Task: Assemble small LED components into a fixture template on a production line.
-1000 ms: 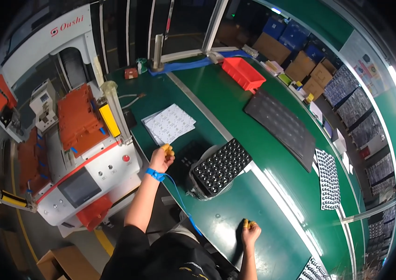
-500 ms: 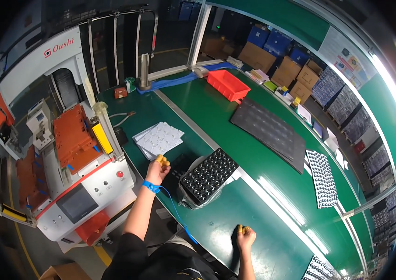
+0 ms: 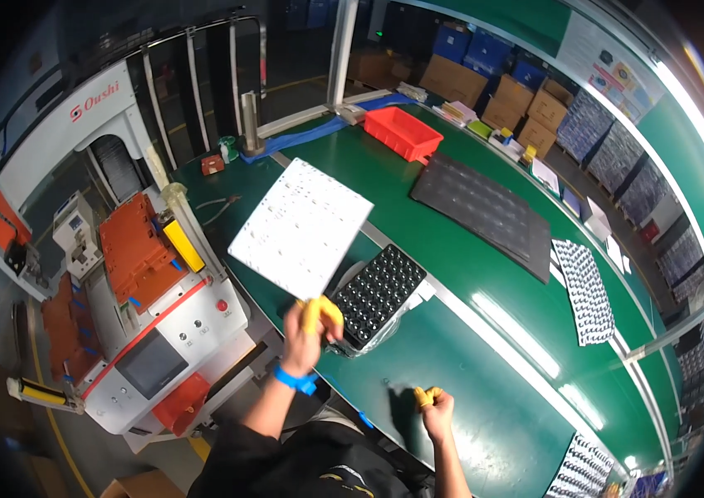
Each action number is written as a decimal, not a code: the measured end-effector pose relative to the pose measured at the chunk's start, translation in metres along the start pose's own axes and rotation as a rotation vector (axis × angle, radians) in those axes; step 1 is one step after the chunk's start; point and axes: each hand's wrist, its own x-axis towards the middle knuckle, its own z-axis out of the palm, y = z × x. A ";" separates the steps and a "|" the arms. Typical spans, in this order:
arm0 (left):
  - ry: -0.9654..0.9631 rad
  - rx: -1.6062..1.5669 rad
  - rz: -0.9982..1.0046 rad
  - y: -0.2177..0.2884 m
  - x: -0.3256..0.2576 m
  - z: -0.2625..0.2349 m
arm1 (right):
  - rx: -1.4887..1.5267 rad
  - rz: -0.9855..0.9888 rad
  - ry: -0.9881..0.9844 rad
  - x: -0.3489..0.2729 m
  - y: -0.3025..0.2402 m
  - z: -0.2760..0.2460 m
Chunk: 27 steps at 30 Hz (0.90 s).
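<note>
My left hand (image 3: 309, 336), with yellow finger covers and a blue wrist strap, pinches a white panel (image 3: 300, 226) at its near corner. Small dark marks are scattered over the panel, which is raised and tilted above the bench. Just right of this hand lies a black tray (image 3: 381, 295) with rows of round, shiny pieces, on clear plastic wrap. My right hand (image 3: 435, 412), also with yellow finger covers, is closed above the near part of the green bench (image 3: 485, 373). Its curled fingers hide whatever may be between them.
A white and orange machine (image 3: 153, 365) stands to the left. Black sheets (image 3: 485, 212) and a red bin (image 3: 402, 134) lie farther across. At the right are a white panel with rows of dark pieces (image 3: 584, 290) and a similar panel (image 3: 580, 469) near the bottom edge.
The white panel has come up off the place where white sheets lay, now in my left hand, which moved nearer and right. My right hand has shifted only slightly.
</note>
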 end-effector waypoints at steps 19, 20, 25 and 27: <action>-0.609 -0.388 -0.782 -0.109 -0.129 0.065 | 0.429 0.290 0.233 -0.091 -0.041 -0.059; -0.560 -0.217 -0.810 -0.111 -0.129 0.072 | 0.404 0.215 0.176 -0.093 -0.029 -0.062; -0.634 0.386 -0.617 -0.136 -0.133 0.088 | 0.424 0.160 0.380 -0.099 -0.026 -0.058; -0.652 0.434 -0.556 -0.134 -0.133 0.095 | 0.046 0.162 0.399 -0.101 -0.019 -0.071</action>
